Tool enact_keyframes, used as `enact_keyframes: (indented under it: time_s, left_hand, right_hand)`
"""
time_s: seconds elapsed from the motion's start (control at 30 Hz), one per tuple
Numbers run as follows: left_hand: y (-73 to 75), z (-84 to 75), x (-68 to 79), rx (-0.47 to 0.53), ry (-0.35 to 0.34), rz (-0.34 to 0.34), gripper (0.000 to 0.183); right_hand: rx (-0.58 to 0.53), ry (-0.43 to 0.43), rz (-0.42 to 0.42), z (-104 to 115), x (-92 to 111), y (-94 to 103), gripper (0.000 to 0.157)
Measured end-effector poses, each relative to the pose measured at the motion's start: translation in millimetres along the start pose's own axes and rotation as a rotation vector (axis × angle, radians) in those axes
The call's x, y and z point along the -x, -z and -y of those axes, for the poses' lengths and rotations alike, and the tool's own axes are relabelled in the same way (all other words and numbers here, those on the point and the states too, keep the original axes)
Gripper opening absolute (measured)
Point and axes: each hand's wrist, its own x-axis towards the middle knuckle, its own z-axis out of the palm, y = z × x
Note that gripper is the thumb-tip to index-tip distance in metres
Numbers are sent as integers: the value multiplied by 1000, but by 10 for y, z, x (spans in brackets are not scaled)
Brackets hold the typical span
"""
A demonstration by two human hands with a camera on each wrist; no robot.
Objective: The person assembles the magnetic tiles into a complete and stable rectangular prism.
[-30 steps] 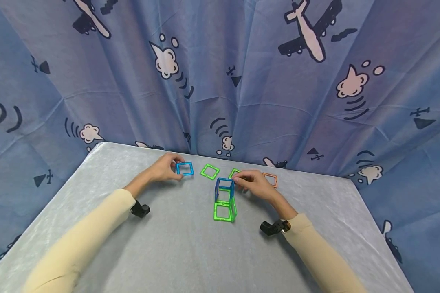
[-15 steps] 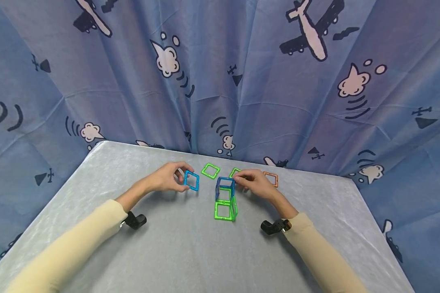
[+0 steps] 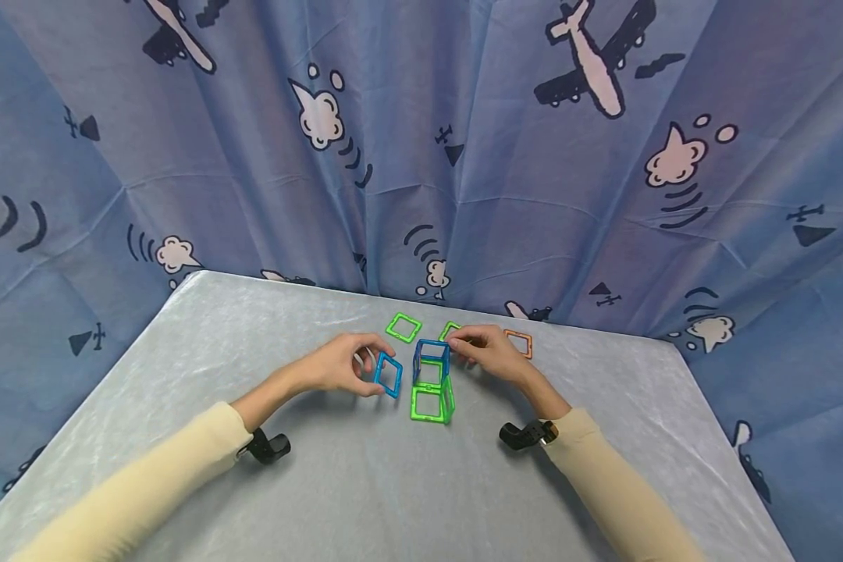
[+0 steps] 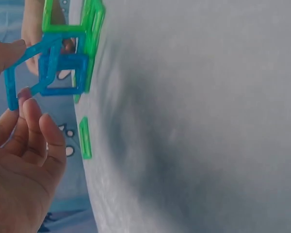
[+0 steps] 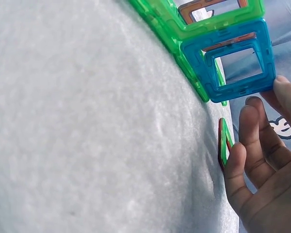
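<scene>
In the head view my left hand (image 3: 340,365) pinches a blue square magnetic tile (image 3: 399,381), held tilted just left of a small tile structure. The left wrist view shows thumb and fingertips on this open-framed tile (image 4: 10,90). The structure has a green tile (image 3: 428,421) lying flat at its front and an upright green tile (image 3: 449,402) beside it. Upright blue tiles (image 3: 446,363) form its back part. My right hand (image 3: 495,355) pinches the structure's blue upper corner; in the right wrist view, the thumb meets the corner of a blue tile (image 5: 196,68).
Behind the structure lie a loose green tile (image 3: 416,333) and another green tile (image 3: 451,324), partly hidden. An orange tile (image 3: 531,347) lies beyond my right hand. A patterned blue curtain (image 3: 365,195) hangs at the back edge of the grey-white table (image 3: 365,484).
My left hand has carried the blue tile rightward and nearer to me, from the table's back left to beside the structure, turning it more upright. My right hand has stayed at the structure's corner.
</scene>
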Motion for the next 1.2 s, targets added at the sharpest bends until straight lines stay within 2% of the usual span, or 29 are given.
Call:
enact_keyframes:
  time_s: [0.43,0.63,0.87,1.07,1.2]
  left_hand:
    - [-186,8,-21,32,-31,24,50]
    - [-250,9,-53,-3,-37,42,52]
    - [-295,-44,-85,-65,-14,37,50]
    - [-315,-38,-110,-92,23,36,49]
    - [-333,-42,-129,-107,11,37,48]
  right_hand:
    - [-9,-12,-1,-29,-15,-5,22]
    - [-4,-10,-7,-31,-17,-9,22]
    - [16,-28,-18,-336,-115,-3,22]
    - [8,-36,-18,-367,-123,3,23]
    - [16,-34,-28,-382,-116,7,23]
